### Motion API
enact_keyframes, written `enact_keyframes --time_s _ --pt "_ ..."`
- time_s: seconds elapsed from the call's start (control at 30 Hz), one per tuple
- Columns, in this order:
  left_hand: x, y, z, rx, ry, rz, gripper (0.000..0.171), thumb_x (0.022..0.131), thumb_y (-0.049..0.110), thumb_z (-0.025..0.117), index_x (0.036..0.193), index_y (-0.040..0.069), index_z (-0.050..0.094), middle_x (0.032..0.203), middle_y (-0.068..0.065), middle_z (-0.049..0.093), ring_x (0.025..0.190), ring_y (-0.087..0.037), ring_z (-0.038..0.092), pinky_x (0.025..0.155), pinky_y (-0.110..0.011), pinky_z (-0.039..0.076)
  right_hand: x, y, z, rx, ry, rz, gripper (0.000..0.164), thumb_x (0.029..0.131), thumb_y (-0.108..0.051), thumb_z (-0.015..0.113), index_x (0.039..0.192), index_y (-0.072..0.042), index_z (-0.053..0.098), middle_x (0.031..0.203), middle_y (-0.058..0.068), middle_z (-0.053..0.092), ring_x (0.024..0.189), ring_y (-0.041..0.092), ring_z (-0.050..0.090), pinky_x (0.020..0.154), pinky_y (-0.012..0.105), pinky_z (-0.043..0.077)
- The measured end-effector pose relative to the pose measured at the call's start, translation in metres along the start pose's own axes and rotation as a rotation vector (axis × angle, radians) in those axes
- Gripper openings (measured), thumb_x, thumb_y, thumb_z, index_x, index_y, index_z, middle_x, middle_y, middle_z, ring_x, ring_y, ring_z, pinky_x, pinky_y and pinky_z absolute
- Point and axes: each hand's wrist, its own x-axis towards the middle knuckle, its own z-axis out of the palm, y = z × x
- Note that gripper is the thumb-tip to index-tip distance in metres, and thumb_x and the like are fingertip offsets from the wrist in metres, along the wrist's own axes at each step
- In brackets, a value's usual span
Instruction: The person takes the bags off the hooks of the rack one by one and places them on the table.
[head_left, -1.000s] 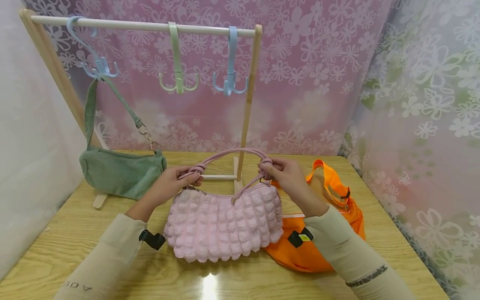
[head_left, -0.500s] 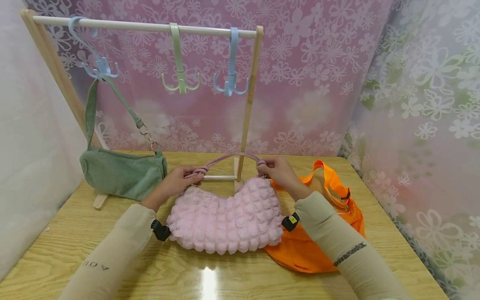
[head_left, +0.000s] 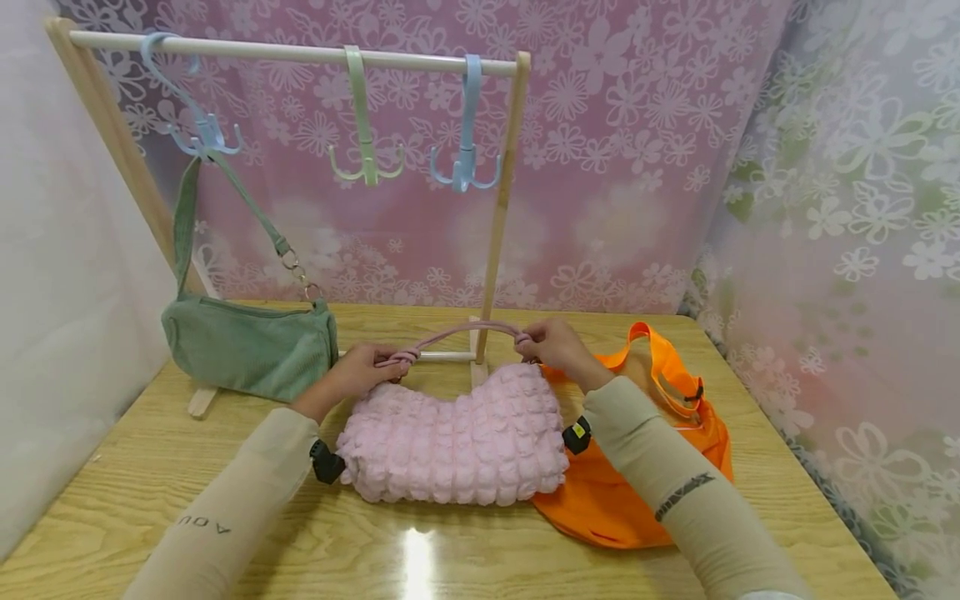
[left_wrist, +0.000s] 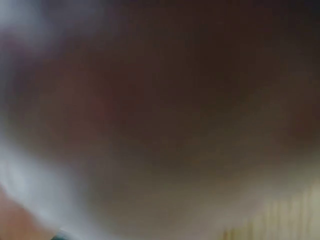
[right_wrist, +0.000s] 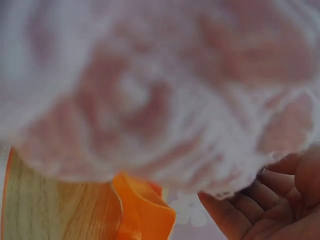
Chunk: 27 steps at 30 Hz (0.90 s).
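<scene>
A puffy pink handbag with a bubbled surface is in the middle of the table, its thin pink strap arched above it. My left hand pinches the knot at the strap's left end. At the right end, my right hand grips the other knot between thumb and fingers. The bag's body fills most of the right wrist view, with the right hand at its lower right. Dark blur covers nearly all of the left wrist view, so nothing of the left hand's grip shows there.
Behind the pink bag and to its right lies an orange bag. A wooden rack carries a green hook hanger, a blue one and another blue one, from which a green corduroy bag hangs at the left.
The pink bag's lower edge has risen a little in view and its front has turned more upward. The strap's arch has sunk lower. Both hands keep their hold on the knots.
</scene>
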Motion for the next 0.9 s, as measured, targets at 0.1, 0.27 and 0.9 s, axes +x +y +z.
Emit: enact_keyframes --time_s 0.1,0.27,0.9 --pt "-0.001 0.000 0.001 0.021 -0.024 0.010 0.040 0.100 0.023 0.057 0.126 -0.007 0.059 0.100 -0.017 0.070 0.068 -0.013 0.058 0.062 -0.028 0.048 0.003 0.001 0.001 -0.044 -0.017 0.010 0.028 0.096 -0.012 0.062 0.120 0.002 0.066 0.107 0.021 0.067 0.082 0.024 0.064 0.085 0.042 0.054" --pt "0.000 -0.002 0.002 0.052 -0.034 0.025 0.036 0.099 0.021 0.058 0.122 -0.008 0.063 0.098 -0.016 0.070 0.068 -0.014 0.057 0.063 -0.029 0.047 0.007 0.004 0.001 -0.096 -0.051 0.008 0.023 0.096 -0.012 0.062 0.114 0.001 0.069 0.099 0.019 0.067 0.073 0.022 0.056 0.081 0.043 0.053" --pt "0.003 -0.009 0.005 0.100 -0.072 -0.008 0.048 0.099 0.024 0.059 0.134 -0.009 0.052 0.122 -0.023 0.063 0.100 -0.026 0.064 0.077 -0.034 0.051 0.016 0.019 0.011 -0.232 -0.049 -0.006 0.023 0.093 -0.013 0.066 0.109 0.002 0.073 0.093 0.015 0.068 0.061 0.018 0.049 0.056 0.025 0.042"
